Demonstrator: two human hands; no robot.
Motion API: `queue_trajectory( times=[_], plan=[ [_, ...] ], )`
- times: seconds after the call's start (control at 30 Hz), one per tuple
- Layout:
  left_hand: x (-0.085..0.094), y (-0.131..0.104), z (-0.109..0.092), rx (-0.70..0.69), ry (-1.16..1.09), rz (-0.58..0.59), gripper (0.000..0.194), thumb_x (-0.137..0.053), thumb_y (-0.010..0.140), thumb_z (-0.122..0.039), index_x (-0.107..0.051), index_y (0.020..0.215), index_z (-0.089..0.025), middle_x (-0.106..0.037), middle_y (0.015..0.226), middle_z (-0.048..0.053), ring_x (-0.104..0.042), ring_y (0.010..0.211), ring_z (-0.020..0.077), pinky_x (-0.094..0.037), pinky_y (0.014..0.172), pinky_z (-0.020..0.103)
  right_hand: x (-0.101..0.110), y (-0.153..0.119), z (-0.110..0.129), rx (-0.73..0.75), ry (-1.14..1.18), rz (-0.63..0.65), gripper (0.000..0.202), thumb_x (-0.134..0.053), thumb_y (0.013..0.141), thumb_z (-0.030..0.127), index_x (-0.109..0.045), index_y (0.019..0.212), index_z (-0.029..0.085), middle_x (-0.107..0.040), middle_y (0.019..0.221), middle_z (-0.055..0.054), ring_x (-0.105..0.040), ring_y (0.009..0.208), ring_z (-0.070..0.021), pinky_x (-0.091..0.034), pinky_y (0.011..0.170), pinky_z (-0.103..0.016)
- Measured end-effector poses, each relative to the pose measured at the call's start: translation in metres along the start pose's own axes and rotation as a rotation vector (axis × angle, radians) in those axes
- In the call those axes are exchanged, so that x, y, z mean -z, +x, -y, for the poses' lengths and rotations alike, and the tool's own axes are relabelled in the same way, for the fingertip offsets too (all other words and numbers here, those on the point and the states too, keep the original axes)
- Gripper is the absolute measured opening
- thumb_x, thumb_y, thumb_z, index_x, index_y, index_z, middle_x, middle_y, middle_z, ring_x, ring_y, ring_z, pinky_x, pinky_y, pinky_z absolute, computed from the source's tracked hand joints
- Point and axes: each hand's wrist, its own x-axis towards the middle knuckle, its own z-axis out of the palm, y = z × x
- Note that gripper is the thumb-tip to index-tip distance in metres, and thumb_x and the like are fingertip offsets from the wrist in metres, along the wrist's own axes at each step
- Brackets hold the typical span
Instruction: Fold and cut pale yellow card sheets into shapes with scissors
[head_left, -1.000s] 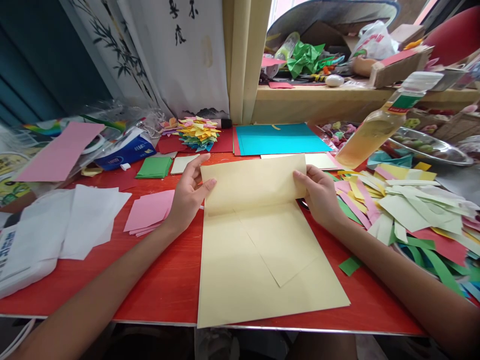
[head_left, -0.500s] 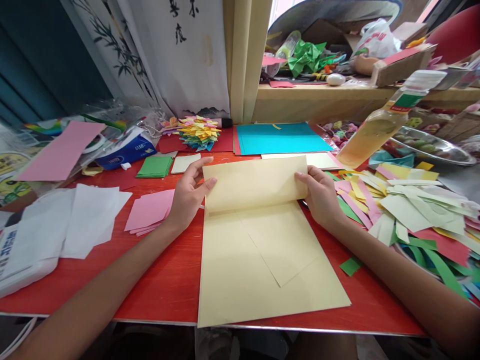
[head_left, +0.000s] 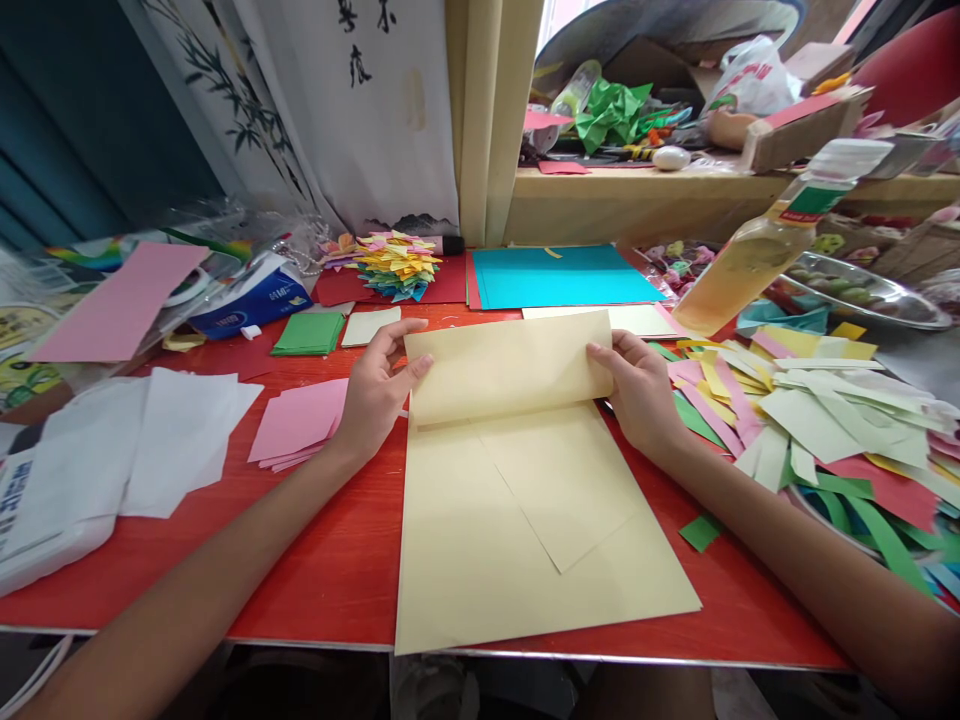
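Observation:
Between my two hands a pale yellow sheet of paper is raised and tilted, its near edge over a larger pale yellow stack. My left hand pinches its left edge, thumb in front and fingers behind. At the right edge, my right hand grips it the same way. Below lies the larger pale yellow paper, flat and reaching past the table's front edge. A smaller pale yellow piece with a pointed corner rests on top of it.
Pink squares and green squares lie at the left. Paper scraps are heaped at the right, before a tilted-looking bottle. Blue sheets lie at the back of the red table, near a folded-paper cluster.
The held sheet and both hands have barely moved, with a very slight shift to the left. Everything else stays in place.

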Motion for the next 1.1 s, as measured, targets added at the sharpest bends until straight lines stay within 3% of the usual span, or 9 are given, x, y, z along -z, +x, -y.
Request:
queue_trajectory(
  times=[0.43, 0.53, 0.7, 1.1],
  plan=[
    [-0.001, 0.000, -0.001, 0.013, 0.011, -0.024, 0.032, -0.061, 0.076, -0.024, -0.055, 0.107, -0.022, -0.059, 0.104, 0.004, -0.057, 0.098, 0.0160, -0.050, 0.081, 0.027, 0.001, 0.002, -0.001, 0.028, 0.053, -0.021, 0.040, -0.064, 0.072, 0.028, -0.047, 0.109, 0.030, -0.066, 0.096, 0.000, -0.064, 0.082, -0.0188, -0.053, 0.065, -0.032],
    [-0.001, -0.001, -0.002, -0.002, 0.003, -0.023, 0.032, -0.061, 0.076, -0.022, -0.055, 0.107, -0.022, -0.059, 0.100, 0.003, -0.057, 0.096, 0.0148, -0.050, 0.081, 0.026, -0.001, 0.000, 0.003, 0.021, 0.037, -0.024, 0.034, -0.064, 0.073, 0.033, -0.053, 0.105, 0.028, -0.066, 0.098, -0.001, -0.064, 0.082, -0.0194, -0.053, 0.063, -0.032],
    [-0.002, -0.002, -0.005, -0.045, 0.017, -0.031, 0.031, -0.060, 0.077, -0.022, -0.054, 0.107, -0.023, -0.058, 0.101, 0.002, -0.057, 0.096, 0.0151, -0.050, 0.079, 0.026, -0.003, -0.005, 0.015, -0.023, -0.046, -0.013, 0.020, -0.061, 0.075, 0.041, -0.062, 0.082, 0.023, -0.067, 0.092, -0.003, -0.064, 0.075, -0.0192, -0.051, 0.054, -0.029],
    [-0.003, -0.003, -0.006, -0.063, 0.037, -0.034, 0.031, -0.060, 0.077, -0.024, -0.054, 0.107, -0.024, -0.057, 0.103, 0.003, -0.056, 0.098, 0.0163, -0.050, 0.079, 0.028, -0.003, -0.005, 0.019, 0.048, -0.079, -0.091, 0.017, -0.064, 0.073, 0.041, -0.065, 0.080, 0.026, -0.067, 0.084, -0.002, -0.063, 0.070, -0.0195, -0.052, 0.053, -0.031]
  ],
)
